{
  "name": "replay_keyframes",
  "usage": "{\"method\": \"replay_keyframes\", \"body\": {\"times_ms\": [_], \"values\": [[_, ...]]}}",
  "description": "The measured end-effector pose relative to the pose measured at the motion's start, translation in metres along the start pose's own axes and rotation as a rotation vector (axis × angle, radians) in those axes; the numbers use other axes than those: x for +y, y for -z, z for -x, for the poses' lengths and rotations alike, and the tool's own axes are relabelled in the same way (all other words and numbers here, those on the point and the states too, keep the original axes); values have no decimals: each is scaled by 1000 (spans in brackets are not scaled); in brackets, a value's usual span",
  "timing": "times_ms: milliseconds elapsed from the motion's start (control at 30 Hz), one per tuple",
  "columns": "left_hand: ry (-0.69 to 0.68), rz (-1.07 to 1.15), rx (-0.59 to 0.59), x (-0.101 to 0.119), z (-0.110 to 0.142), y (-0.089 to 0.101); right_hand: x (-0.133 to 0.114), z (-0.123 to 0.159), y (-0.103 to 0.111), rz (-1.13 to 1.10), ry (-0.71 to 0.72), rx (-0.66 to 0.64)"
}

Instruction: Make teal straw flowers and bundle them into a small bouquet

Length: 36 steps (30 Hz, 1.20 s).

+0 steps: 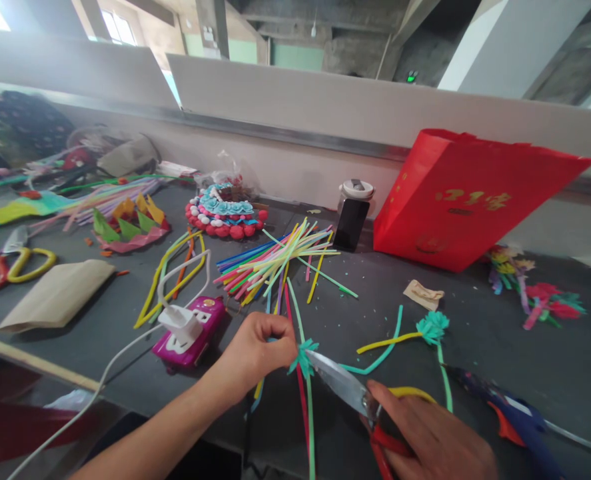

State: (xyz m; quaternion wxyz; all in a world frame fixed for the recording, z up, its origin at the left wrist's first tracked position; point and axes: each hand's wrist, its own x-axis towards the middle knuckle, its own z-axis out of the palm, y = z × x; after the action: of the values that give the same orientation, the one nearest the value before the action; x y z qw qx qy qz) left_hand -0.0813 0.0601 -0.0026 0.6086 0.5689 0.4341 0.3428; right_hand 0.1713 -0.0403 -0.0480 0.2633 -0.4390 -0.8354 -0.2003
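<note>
The left hand [268, 343] is over the counter [475, 333], its grip closed, thumb and forefinger pinched together on the left edge of a small teal flower [302, 358]. The right hand [432, 433] has its grip wrapped round the handles of the scissors [342, 383], whose blades point left, with the tip at the flower's right side. A red strip and a pale green strip [310, 427] run toward the near edge, passing beneath the flower. Beyond the left hand lies a loose pile of coloured sticks [295, 257], with a purple power block [190, 333] nearer and to the left. To the right of the scissors are a second teal flower [432, 327] and a glue gun [510, 407]. Farther back, a dark phone [351, 225] leans upright near a red bag [470, 200]
</note>
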Motion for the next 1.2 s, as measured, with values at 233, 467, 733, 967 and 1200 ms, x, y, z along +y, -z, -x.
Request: {"method": "replay_keyframes", "body": {"times_ms": [233,467,733,967,1200], "values": [[58,82,-22,-1,0,2,3,15,-4,-49,-117,-44],[181,299,-81,-5,-3,5,7,5,1,57,-59,54],[286,417,-124,-8,-5,7,13,13,3,109,29,-27],[204,390,-134,-11,-6,7,15,14,3,-99,-141,-30],[45,207,-83,-5,-5,6,7,10,15,-713,-577,-425]]}}
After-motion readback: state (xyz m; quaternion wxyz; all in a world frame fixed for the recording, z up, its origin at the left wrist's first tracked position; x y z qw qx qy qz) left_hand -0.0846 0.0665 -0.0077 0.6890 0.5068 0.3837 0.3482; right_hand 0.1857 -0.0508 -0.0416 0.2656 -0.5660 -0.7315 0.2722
